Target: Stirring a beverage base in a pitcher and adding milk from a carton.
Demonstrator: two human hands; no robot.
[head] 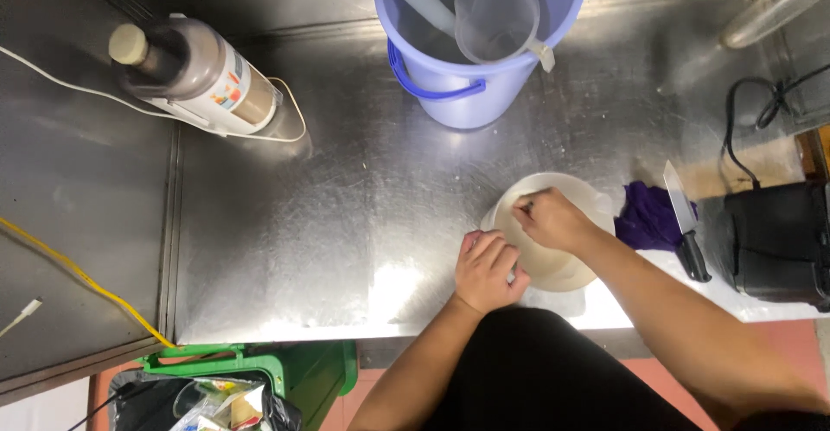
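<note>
A translucent white plastic container (pixel 571 191) stands on the steel counter (pixel 346 215) near its front edge. My left hand (pixel 487 268) is curled against the container's left side, holding it. My right hand (pixel 551 218) reaches over the rim into the container with its fingers pinched together; what they hold is hidden.
A blue bucket (pixel 467 76) with a clear measuring jug (pixel 497 18) inside stands at the back. A brown bottle (pixel 194 72) stands at the back left. A purple cloth (pixel 650 217), a knife (pixel 685 219) and a black appliance (pixel 774 241) are at the right. A green bin (pixel 251 388) sits below.
</note>
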